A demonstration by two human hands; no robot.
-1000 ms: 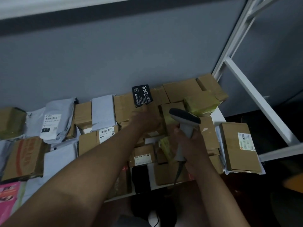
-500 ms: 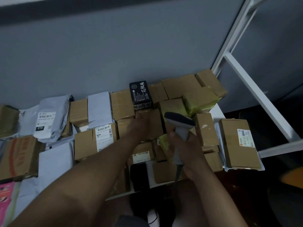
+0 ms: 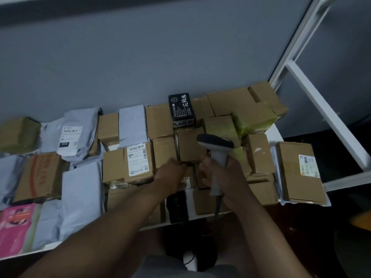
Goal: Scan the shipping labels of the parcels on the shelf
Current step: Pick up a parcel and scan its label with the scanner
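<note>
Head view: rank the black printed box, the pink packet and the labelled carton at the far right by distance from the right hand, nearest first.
1. The black printed box, at the back of the shelf, just up and left of the right hand, which grips the scanner.
2. The labelled carton, at the shelf's right end.
3. The pink packet, at the front left corner, clearly farthest.

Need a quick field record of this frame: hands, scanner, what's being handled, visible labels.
left hand: fingers on the lower edge of a plain brown box; grip unclear
right hand: grips scanner by its handle
scanner head: over the brown box
labels facing up: labelled carton, grey mailer, right-end carton
black box: at the back, printed face up
</note>
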